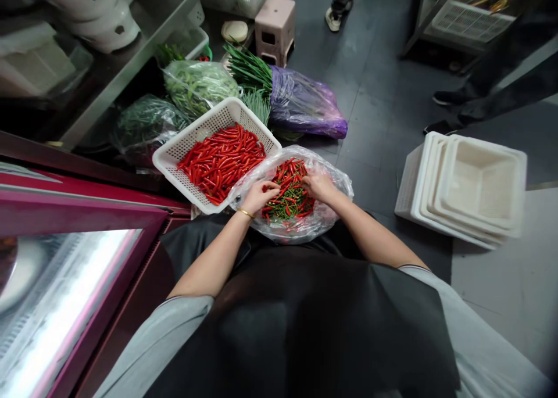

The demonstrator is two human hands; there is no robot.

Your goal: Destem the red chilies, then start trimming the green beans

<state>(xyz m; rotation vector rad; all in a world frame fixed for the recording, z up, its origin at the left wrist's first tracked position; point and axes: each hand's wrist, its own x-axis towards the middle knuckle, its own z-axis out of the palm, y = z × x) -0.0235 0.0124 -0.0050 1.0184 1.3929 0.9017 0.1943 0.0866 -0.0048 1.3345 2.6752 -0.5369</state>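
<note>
From where I stand, the stemmed chillies point(290, 180), red with green stalks, lie heaped in an open clear plastic bag point(272, 230) at the seated person's knees, directly between the two hands and under their fingertips. The left hand point(260, 196), a gold bracelet point(245, 212) at its wrist, has its grip bent inward at the heap's left edge; the right hand point(318, 187) curls its grip down over the upper right. I can't tell whether either one pinches a chilli. The bag's left side meets a white basket point(226, 114), tilted, holding a pile of red chillies point(222, 160). Past the basket sit a clear bag of greens point(198, 84) and long green stalks point(250, 70) poking from a purple bag point(305, 104), with a pink stool point(274, 23) behind. To the right, well apart, nested white baskets point(479, 183) stand on the floor point(375, 131), near another person's dark shoes point(449, 99).
</note>
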